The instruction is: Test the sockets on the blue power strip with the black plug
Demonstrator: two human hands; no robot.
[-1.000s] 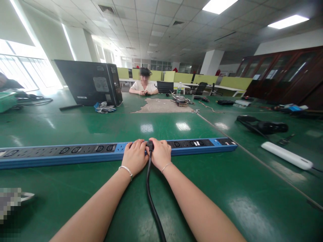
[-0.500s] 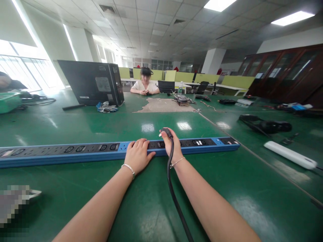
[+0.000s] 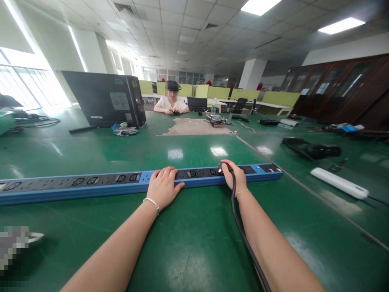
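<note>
- The left hand (image 3: 163, 185) lies across the blue power strip (image 3: 103, 190), fingers over its top and thumb out along the near side; whether it clamps the strip or only rests there, I cannot tell.
- The right hand (image 3: 236, 175) grasps a black plug (image 3: 224, 166) between thumb and fingers, the pale prongs pointing toward the left hand; whether they touch the strip cannot be made out.
- The power strip runs under both hands, reaching far out to the left of the left hand and ending a little to the right of the right hand.
- From the right hand, a black cord (image 3: 238, 223) drops toward the wearer, along the inner side of the right forearm.
- Between the hands, a row of sockets on the strip is in plain view; just left of the left hand is a blue socket section (image 3: 146, 177).
- To the right of the right hand, a white bar (image 3: 338, 183) lies on the green desk (image 3: 194, 219), with a black object (image 3: 316, 149) beyond it.
- Beyond the left hand and to its left, gloves (image 3: 124, 129) lie beside a black case (image 3: 100, 97).
- Well beyond both hands, a person (image 3: 171, 104) sits at the desk's far side, with a bottle (image 3: 214, 106) off to one side.
</note>
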